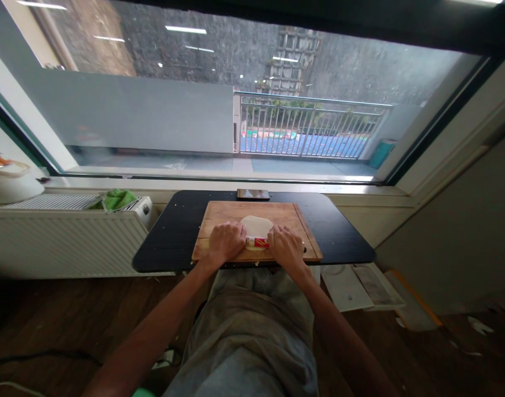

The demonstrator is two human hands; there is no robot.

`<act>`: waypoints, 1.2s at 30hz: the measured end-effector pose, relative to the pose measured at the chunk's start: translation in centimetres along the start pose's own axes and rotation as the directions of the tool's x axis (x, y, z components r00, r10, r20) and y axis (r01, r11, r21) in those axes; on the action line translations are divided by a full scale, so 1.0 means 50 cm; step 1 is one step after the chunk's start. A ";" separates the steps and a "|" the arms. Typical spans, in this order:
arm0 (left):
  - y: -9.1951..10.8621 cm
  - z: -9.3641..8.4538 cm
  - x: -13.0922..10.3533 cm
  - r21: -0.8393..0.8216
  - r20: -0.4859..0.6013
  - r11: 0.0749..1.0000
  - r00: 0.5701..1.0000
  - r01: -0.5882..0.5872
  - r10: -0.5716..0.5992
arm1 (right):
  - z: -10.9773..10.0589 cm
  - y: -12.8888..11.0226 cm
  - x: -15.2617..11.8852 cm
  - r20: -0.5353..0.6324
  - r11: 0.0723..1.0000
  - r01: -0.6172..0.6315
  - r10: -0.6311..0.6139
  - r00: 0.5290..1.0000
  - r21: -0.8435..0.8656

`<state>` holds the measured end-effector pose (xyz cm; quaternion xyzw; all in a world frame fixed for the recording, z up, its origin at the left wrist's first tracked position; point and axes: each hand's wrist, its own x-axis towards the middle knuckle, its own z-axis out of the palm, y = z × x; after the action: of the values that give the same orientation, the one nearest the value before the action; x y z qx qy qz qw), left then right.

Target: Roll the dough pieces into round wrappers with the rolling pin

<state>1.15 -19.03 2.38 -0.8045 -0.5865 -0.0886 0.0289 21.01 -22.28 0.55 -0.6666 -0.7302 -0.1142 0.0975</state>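
Dough sheet [255, 223] is mid-board, red-labelled roller [261, 242] across its near part, left hand [228, 240] and right hand [285, 245] curled over the ends. Cutting board [219, 213] nearly reaches the desk's [165, 231] near edge; sideways there's wider desk surface.

Both arms [161, 325] stretch forward, fingers [276, 234] curled downward.
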 end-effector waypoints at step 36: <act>-0.055 0.032 0.206 -0.008 0.036 1.000 0.999 -0.025 0.026 | 0.020 0.066 0.166 0.065 0.995 0.076 -0.071 0.995 -0.067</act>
<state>1.76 -8.27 2.46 -0.8135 -0.5764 -0.0759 0.0165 23.56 -13.80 2.16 -0.6454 -0.7525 -0.1221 0.0473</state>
